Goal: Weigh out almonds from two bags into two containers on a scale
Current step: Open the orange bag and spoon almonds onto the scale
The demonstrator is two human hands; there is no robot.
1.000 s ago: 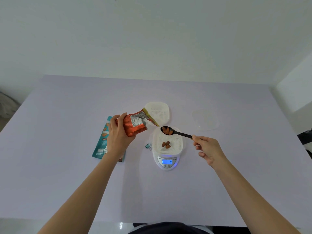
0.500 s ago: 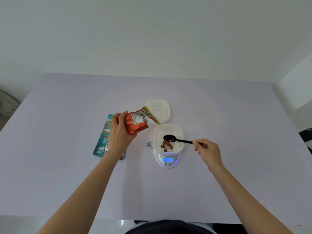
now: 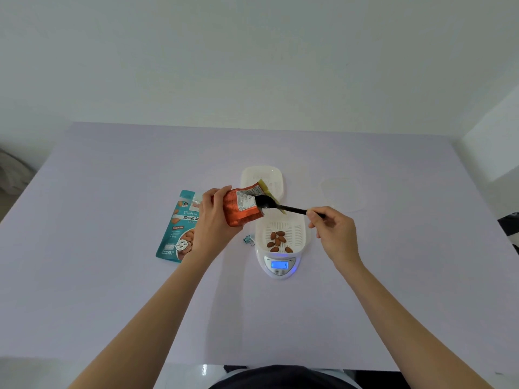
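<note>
My left hand (image 3: 212, 220) grips an orange almond bag (image 3: 242, 209), tilted with its open mouth toward the right. My right hand (image 3: 332, 228) pinches the handle of a black spoon (image 3: 276, 205), whose empty bowl is at the bag's mouth. Below them a white slotted container (image 3: 300, 234) sits on the white scale (image 3: 279, 266) and holds several almonds (image 3: 278, 241). The scale's blue display is lit. A second white container (image 3: 264, 175) stands behind, partly hidden by the bag. A teal almond bag (image 3: 177, 231) lies flat to the left, under my left wrist.
A clear plastic lid (image 3: 341, 192) lies on the lilac table (image 3: 112, 262) to the right of the containers. A small blue clip (image 3: 247, 239) lies just left of the scale. A white wall rises behind the table's far edge.
The spoon tipped its almonds into the container on the scale, then rose empty back to the orange bag's mouth. More almonds lie in the container now.
</note>
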